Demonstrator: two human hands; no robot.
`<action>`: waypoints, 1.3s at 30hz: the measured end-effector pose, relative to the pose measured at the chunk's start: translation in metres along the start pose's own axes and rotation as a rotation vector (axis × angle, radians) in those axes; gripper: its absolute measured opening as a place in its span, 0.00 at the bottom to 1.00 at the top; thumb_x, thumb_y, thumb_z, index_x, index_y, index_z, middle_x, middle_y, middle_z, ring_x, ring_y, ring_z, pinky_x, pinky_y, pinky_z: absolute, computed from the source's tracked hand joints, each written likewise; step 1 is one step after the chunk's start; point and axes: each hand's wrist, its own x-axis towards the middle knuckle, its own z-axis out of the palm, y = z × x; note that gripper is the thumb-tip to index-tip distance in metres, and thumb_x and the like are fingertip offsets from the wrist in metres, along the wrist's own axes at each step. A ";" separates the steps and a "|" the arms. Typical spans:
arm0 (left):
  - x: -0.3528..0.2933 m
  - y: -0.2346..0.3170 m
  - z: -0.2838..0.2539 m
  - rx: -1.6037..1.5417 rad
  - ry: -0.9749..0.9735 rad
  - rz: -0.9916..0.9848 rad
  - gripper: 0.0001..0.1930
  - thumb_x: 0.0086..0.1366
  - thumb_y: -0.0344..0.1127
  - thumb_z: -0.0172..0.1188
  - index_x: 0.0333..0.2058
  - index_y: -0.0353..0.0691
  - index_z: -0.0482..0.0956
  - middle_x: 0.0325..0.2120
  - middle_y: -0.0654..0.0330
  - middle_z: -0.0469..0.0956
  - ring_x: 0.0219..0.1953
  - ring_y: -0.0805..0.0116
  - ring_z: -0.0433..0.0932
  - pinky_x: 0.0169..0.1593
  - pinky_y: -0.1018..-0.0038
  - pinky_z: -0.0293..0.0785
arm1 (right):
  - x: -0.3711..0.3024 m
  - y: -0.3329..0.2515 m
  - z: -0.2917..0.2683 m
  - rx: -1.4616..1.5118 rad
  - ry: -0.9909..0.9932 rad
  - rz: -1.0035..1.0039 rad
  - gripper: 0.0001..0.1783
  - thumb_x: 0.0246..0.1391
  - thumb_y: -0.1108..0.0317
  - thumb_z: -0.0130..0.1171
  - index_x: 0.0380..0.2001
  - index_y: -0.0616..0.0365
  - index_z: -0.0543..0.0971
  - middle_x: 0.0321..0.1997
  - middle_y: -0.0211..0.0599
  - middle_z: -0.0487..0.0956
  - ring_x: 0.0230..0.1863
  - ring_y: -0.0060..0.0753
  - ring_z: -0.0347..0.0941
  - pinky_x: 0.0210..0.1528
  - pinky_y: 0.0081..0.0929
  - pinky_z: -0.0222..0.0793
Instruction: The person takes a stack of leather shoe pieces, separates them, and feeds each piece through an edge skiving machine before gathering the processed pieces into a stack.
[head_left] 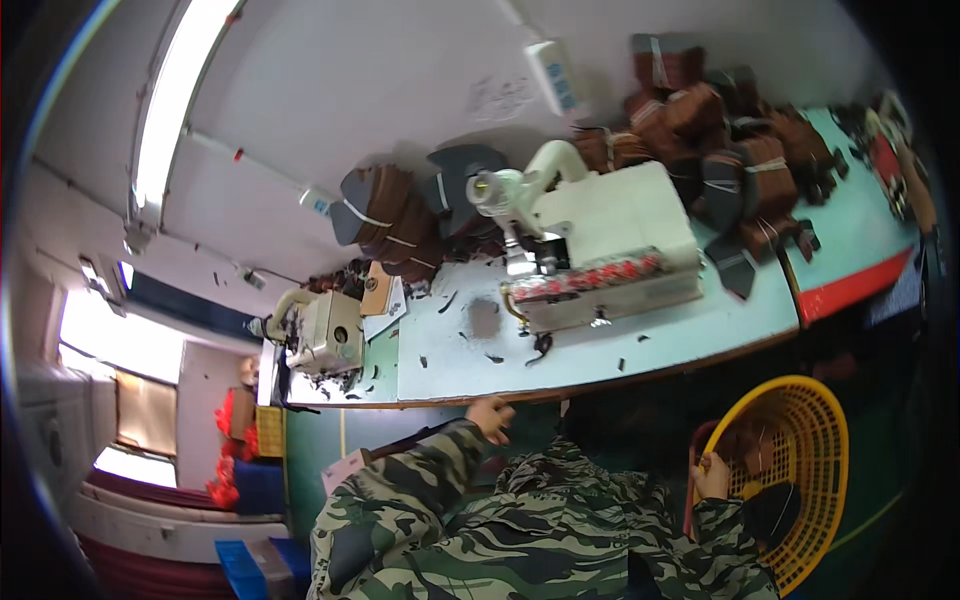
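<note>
My left hand (490, 419) hovers by the front edge of the pale work table (620, 365), its fingers loosely bent and apart, with nothing in them. Low on the right, my right hand (712, 476) is closed at the near-left rim of a yellow plastic basket (838, 450). The basket leans with its mouth toward me. Inside it lie a dark flat piece (772, 515) and some brown pieces (757, 450), partly covered by the rim and my sleeve. A cream industrial sewing machine (620, 215) with a red-patterned strip stands on the table before me.
Tied bundles of brown and grey cut pieces (385, 215) stand behind the machine, with a larger heap (765, 170) at the back right. A second machine (328, 332) is at the table's left end. Dark scraps dot the tabletop. Blue bins (255, 568) sit lower left.
</note>
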 end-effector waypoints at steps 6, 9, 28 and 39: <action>0.049 0.088 -0.240 0.475 0.924 0.733 0.21 0.55 0.40 0.64 0.44 0.36 0.74 0.33 0.48 0.78 0.41 0.48 0.76 0.44 0.59 0.71 | 0.017 -0.073 0.032 0.109 -0.001 0.080 0.20 0.45 0.72 0.62 0.43 0.68 0.74 0.37 0.48 0.80 0.39 0.39 0.78 0.43 0.32 0.73; 0.043 0.159 -0.324 0.669 1.382 1.194 0.31 0.48 0.36 0.68 0.50 0.32 0.68 0.50 0.42 0.69 0.53 0.44 0.67 0.56 0.59 0.63 | 0.014 -0.118 0.067 0.219 -0.042 0.107 0.21 0.45 0.71 0.63 0.44 0.68 0.74 0.38 0.48 0.80 0.39 0.37 0.77 0.43 0.30 0.73; -0.042 0.227 -0.346 0.623 0.570 1.384 0.16 0.46 0.45 0.63 0.16 0.37 0.75 0.21 0.54 0.68 0.27 0.54 0.71 0.30 0.63 0.69 | 0.034 -0.423 0.124 0.857 -0.544 -0.317 0.40 0.52 0.65 0.62 0.63 0.67 0.53 0.56 0.53 0.70 0.54 0.36 0.71 0.55 0.27 0.66; -0.005 0.071 -0.153 0.287 0.028 1.136 0.18 0.48 0.44 0.67 0.18 0.34 0.74 0.24 0.52 0.69 0.28 0.52 0.72 0.32 0.60 0.68 | 0.050 -0.487 0.199 -0.064 -0.033 -0.314 0.63 0.33 0.43 0.72 0.61 0.73 0.50 0.55 0.63 0.65 0.56 0.58 0.65 0.60 0.40 0.59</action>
